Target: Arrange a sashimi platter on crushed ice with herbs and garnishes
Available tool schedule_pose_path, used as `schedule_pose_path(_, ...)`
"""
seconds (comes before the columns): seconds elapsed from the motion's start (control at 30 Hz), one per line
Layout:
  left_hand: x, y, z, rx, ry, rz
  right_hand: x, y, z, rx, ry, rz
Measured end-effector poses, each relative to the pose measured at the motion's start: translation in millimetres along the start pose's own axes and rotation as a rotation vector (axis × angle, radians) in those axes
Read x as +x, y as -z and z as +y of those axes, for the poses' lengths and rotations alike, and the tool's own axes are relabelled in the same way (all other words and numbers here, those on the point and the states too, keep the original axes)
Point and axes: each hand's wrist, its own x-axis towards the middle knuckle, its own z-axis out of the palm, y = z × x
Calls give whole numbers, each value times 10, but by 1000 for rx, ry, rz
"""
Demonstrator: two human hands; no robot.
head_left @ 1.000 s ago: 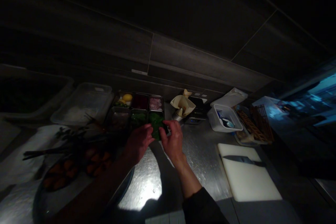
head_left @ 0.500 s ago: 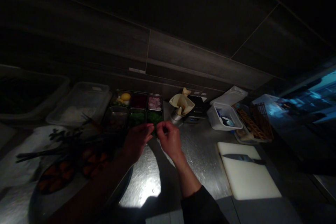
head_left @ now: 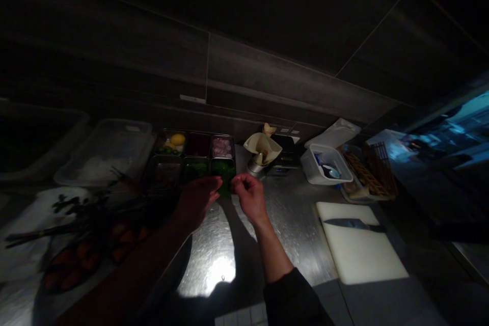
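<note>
My left hand (head_left: pixel 196 202) and right hand (head_left: pixel 249 197) are half-curled at the front edge of a metal pan of green leaves (head_left: pixel 222 169), fingertips close together, though I cannot tell whether they are pinching anything. That pan sits among other metal pans (head_left: pixel 165 173) on the counter (head_left: pixel 294 224), with a white cutting board (head_left: pixel 361 252) and a knife (head_left: pixel 353 223) to my right.

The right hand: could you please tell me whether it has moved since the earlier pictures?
Yes, slightly: judged against the metal compartment tray, the right hand has drawn back toward the person, its fingertips now just off the compartment of dark green leaves.
</note>
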Motion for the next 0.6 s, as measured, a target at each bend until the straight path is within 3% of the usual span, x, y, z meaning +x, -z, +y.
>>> schedule_pose_path(0.2,66,-41,-46,57,3,1,12,-6,-35,-63,45,10)
schedule_pose_path(0.5,140,7,-53,32,16,-31,69,-5,88,134,-99,16)
schedule_pose_path(0.6,250,51,-91,126,-119,-5,100,58,119,206,-133,32)
